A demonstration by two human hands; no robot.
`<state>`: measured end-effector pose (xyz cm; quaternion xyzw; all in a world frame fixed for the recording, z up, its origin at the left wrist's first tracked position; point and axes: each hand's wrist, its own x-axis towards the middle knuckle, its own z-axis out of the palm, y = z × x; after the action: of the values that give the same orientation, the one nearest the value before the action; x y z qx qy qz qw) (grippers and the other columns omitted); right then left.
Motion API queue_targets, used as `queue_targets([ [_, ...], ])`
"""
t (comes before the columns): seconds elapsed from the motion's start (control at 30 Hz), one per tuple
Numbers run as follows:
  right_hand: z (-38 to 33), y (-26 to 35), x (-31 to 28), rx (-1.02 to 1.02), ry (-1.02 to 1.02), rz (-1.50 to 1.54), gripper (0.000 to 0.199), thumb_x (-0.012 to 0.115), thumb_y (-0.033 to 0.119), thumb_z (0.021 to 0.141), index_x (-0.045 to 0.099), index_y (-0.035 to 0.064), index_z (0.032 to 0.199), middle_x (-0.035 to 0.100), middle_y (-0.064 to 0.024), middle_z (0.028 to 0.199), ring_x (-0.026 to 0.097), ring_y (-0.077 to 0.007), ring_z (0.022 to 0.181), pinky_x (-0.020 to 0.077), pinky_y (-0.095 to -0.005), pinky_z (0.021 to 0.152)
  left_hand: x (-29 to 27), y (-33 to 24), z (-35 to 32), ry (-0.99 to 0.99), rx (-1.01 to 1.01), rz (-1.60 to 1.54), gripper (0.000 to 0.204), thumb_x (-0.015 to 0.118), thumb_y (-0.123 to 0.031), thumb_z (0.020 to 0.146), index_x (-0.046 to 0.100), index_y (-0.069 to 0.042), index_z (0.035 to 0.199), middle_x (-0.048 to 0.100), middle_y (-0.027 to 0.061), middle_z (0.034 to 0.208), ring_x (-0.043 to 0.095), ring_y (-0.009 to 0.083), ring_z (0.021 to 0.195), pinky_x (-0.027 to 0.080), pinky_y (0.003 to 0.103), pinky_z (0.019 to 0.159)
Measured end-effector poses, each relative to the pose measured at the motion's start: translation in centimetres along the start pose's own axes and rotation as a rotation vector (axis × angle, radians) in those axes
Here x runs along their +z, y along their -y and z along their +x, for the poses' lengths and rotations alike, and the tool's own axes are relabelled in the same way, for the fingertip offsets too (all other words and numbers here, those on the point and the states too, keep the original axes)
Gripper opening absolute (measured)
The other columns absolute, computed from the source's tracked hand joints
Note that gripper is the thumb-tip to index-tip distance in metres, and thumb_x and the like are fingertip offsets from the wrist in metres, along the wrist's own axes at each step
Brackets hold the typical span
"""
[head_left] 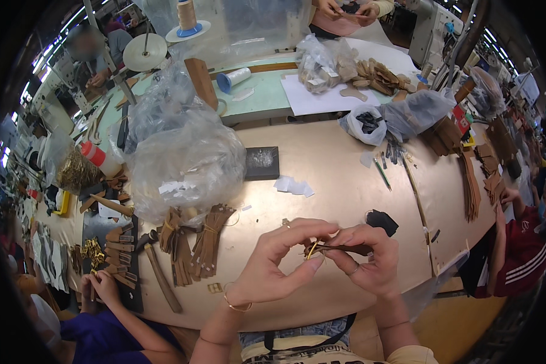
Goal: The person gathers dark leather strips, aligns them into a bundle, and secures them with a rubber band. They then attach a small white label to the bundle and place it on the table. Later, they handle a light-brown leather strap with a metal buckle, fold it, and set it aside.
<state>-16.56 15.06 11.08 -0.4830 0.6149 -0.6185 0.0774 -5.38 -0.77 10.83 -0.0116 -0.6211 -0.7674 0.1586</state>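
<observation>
In front of me, above the near part of the table, my left hand [282, 258] pinches a small gold-coloured metal buckle [313, 249] between thumb and fingertips. A brown leather strap [357, 249] runs from the buckle into my right hand [370, 261], whose fingers are closed on it. Both hands meet at the buckle, and the fingers partly cover where strap and metal join. On the table left of my left hand lie bundled brown straps [209, 242] and another gold buckle [215, 287]. Just beyond my right hand sits a stack of black pieces [382, 222].
A wooden-handled hammer [162, 276] lies left. Farther off are a large clear plastic bag [188, 164], a black block [262, 164], white paper pieces [294, 186] and a green pen [382, 174]. Co-workers sit close on the left [112, 315] and right [515, 249].
</observation>
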Motion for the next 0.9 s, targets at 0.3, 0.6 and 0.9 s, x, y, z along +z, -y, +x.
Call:
queue_targets([
  [0.3,0.6,0.1,-1.1,0.037,-0.089,0.031,0.027,0.071,-0.008,0.080,0.058,-0.0015,0.102,0.066,-0.0116,0.097,0.070,-0.0187,0.089,0.0594,-0.0286,0.079,2.0,0.6,0.6,-0.364,0.267,0.350,0.029,0.081,0.006,0.068,0.068,-0.002,0.094,0.064,0.0078,0.093,0.066,0.0158,0.080,0.055,0.027,0.066],
  [0.6,1.6,0.4,-2.2,0.145,-0.025,-0.020,0.022,0.073,-0.005,0.079,0.065,-0.0029,0.099,0.065,-0.0112,0.094,0.068,-0.0172,0.086,0.0570,-0.0264,0.076,1.2,0.3,1.3,-0.254,0.392,0.686,0.028,0.084,0.003,0.067,0.065,-0.002,0.088,0.065,0.0083,0.091,0.067,0.0158,0.081,0.059,0.025,0.071],
  [0.9,2.1,-0.5,-3.3,0.290,0.108,0.102,0.018,0.071,-0.001,0.083,0.069,-0.0007,0.101,0.064,-0.0083,0.096,0.063,-0.0140,0.085,0.0516,-0.0247,0.073,0.3,0.4,2.4,-0.143,0.475,0.765,0.028,0.084,0.000,0.066,0.065,-0.004,0.086,0.069,0.0087,0.088,0.069,0.0173,0.079,0.057,0.026,0.067],
])
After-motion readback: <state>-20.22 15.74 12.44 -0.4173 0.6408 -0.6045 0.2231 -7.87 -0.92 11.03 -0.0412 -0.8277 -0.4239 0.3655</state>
